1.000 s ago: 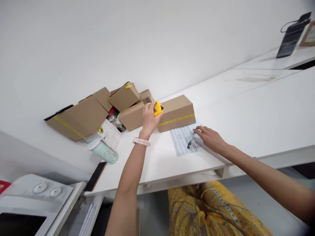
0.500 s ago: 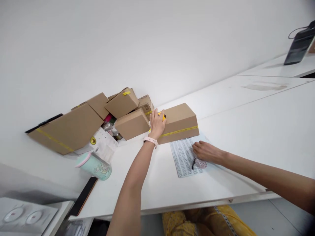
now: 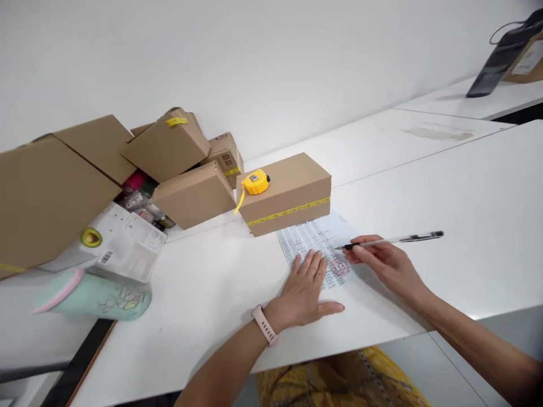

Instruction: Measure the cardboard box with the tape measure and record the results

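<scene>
My left hand [image 3: 304,293] lies flat and open on the near edge of a printed sheet [image 3: 316,242] on the white table [image 3: 445,215]. My right hand [image 3: 384,261] pinches a pen [image 3: 392,240], its tip touching the sheet. Just behind the sheet stands a cardboard box [image 3: 288,193] with a yellow tape strip along its front. A yellow tape measure [image 3: 255,182] rests on the box's top left corner, its tape end hanging down.
More cardboard boxes [image 3: 173,164] are piled at the left against the wall, with a white carton [image 3: 121,243] and a mint tumbler [image 3: 95,297] lying in front. A dark phone [image 3: 78,364] lies at the table's near left edge. A black bag [image 3: 504,59] stands far right.
My left hand let go of the tape measure on the box and came down flat onto the sheet. My right hand picked up the pen. The view moved closer and lower.
</scene>
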The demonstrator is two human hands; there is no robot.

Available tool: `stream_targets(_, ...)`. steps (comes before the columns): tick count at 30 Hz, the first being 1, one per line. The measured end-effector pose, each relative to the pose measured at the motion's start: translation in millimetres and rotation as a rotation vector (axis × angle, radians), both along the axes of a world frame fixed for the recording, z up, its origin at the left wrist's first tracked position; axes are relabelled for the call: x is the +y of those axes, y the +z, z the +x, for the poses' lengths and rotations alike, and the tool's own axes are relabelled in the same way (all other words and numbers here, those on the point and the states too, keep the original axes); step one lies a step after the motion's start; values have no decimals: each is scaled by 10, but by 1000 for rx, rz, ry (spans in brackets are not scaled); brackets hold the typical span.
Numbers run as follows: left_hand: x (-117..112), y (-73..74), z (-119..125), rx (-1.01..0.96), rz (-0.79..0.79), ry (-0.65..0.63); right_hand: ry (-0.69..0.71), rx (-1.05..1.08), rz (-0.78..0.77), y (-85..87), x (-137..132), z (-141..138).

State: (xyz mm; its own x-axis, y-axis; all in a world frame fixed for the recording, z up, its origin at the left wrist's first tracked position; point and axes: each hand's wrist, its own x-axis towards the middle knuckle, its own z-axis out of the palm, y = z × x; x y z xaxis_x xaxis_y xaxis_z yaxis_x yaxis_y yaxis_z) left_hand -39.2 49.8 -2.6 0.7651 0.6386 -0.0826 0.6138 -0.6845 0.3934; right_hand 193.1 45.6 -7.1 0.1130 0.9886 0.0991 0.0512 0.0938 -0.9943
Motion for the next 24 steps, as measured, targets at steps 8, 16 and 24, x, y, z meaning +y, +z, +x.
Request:
stream_targets(8,-37,-26,56,-82,60,31,71,-352,-47,-62,178,-41)
stream_targets(16,-49,-6,91,-136,62,32,151,-259,-93,-135,97,-33)
stream_targets(24,-67,-84,81,-158,135,7,211,-342,-63,-84,33,-56)
